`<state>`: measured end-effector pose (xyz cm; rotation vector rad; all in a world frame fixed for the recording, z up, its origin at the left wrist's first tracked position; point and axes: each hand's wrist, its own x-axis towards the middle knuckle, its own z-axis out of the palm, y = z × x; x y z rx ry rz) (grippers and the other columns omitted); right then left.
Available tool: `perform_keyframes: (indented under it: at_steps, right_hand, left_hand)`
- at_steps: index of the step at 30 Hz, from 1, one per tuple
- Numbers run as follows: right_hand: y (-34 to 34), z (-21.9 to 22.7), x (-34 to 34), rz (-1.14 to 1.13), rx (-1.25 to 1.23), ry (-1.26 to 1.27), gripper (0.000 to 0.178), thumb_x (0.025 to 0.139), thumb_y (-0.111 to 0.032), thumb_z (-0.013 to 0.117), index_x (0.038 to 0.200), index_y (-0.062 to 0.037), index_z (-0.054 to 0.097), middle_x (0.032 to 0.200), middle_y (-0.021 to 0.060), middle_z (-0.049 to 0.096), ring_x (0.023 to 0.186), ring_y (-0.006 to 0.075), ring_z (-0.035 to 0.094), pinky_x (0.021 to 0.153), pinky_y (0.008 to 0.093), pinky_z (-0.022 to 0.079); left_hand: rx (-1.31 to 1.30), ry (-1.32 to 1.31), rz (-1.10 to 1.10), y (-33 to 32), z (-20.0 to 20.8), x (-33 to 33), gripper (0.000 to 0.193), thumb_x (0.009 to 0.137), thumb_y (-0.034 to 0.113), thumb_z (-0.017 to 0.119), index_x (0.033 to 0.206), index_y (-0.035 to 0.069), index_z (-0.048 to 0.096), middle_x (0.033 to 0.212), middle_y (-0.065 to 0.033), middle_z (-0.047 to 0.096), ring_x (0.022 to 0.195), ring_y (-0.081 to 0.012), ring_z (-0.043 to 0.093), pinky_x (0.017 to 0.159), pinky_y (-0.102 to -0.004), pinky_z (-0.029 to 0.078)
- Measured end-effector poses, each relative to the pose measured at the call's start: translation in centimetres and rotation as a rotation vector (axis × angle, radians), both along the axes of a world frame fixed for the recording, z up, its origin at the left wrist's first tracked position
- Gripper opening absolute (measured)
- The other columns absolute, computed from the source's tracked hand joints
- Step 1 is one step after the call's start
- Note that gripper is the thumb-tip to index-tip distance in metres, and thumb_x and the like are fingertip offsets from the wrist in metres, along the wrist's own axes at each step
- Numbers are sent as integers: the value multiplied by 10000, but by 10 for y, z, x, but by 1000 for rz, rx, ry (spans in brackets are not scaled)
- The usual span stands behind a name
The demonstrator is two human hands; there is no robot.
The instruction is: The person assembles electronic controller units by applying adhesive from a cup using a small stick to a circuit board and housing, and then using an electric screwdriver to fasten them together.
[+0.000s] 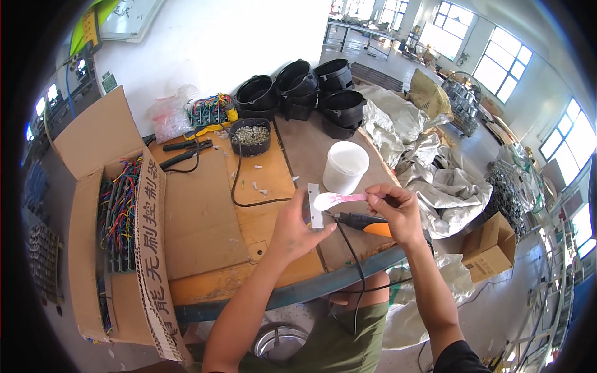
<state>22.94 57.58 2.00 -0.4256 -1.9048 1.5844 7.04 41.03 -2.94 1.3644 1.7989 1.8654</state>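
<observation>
My left hand (293, 230) grips a small circuit board by its edges, with a flat silvery metal strip (314, 214) turned upward; most of the board is hidden behind the strip and fingers. In my right hand (398, 211) is a pink plastic spoon (349, 198), pinched by its handle. White paste coats the spoon's bowl, which lies over the metal strip and seems to touch it. Just beyond the spoon stands a white plastic tub (346, 169), open at the top. A black and orange corded tool (364, 224) lies under my right wrist.
On the left, a cardboard box (152, 248) holds many wired circuit boards (124, 217). Farther back are a black tray (250, 138) of small parts, pliers (183, 149), a plastic bag (170, 121) and several black housings (295, 81). A cable (237, 180) crosses the table. White sacks (429, 180) lie right.
</observation>
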Motion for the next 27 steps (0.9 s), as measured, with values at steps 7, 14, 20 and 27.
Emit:
perform_keyframes:
  at_steps: [7, 14, 20, 27]
  right_hand:
    - [-2, -7, 5, 21, 39, -48, 145, 927, -48, 684, 1043, 35, 711, 784, 24, 675, 685, 69, 610, 644, 217, 509]
    - [-2, -10, -5, -90, -8, 1, 147, 925, -58, 683, 1032, 35, 720, 755, 27, 666, 665, 76, 607, 637, 221, 508]
    - [-4, -14, -3, -132, -29, 22, 153, 923, -63, 686, 1024, 46, 719, 755, 28, 667, 660, 76, 603, 631, 218, 507]
    - [-22, -18, 16, -48, -44, -39, 139, 934, -36, 669, 1007, 75, 705, 770, 49, 671, 654, 90, 608, 606, 229, 506]
  left_hand:
    - [-7, 14, -45, -4, 4, 0, 677, 700, 136, 870, 1261, -1, 517, 974, -86, 651, 893, -143, 614, 800, -303, 510]
    - [10, -7, -90, -3, 5, 4, 680, 693, 128, 870, 1263, 1, 521, 963, -72, 636, 860, -127, 600, 762, -284, 504]
    - [-12, 68, -85, -4, 8, 6, 697, 684, 98, 861, 1283, 4, 517, 914, -50, 618, 791, -106, 562, 690, -263, 490]
    - [-42, 18, -61, -3, 2, 4, 706, 685, 89, 861, 1294, 11, 513, 909, -36, 619, 784, -103, 567, 720, -266, 493]
